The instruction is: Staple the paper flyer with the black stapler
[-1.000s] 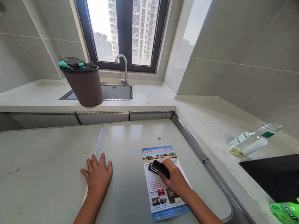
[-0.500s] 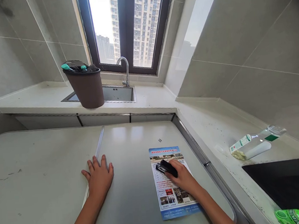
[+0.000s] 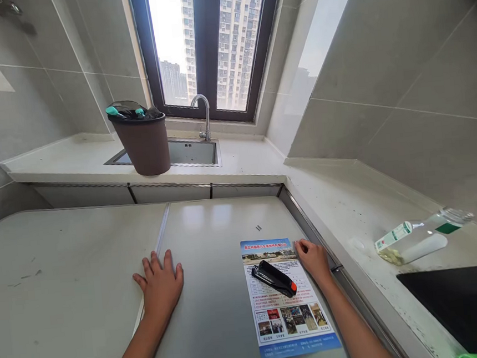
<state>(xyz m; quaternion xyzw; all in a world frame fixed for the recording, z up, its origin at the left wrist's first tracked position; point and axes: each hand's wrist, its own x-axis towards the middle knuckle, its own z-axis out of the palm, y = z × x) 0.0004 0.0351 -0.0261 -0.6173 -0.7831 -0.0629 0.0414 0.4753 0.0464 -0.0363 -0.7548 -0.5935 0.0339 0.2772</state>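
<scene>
A black stapler [image 3: 274,278] with an orange-red end lies slanted across a printed flyer [image 3: 297,346]. The flyer is flat on the folding table [image 3: 217,314]. My right hand [image 3: 313,260] rests just past the flyer's upper right edge, apart from the stapler. Its fingers are curled together, and whether anything is in them is hidden. On the left, my left hand [image 3: 161,284] lies palm down across the table's seam with its fingers spread, holding nothing. Small loose staples [image 3: 258,227] lie beyond the flyer's top edge.
A brown bin [image 3: 147,145] stands on the far counter, in front of the sink [image 3: 198,153] and faucet [image 3: 204,115]. On the right counter [image 3: 331,193], a clear bottle [image 3: 425,236] lies on its side near a black panel [image 3: 475,303]. Something green shows at the lower right edge.
My right hand has let go of the stapler and moved right to the flyer's edge. The stapler stays lying on the flyer. My left hand keeps its place; the view has shifted slightly.
</scene>
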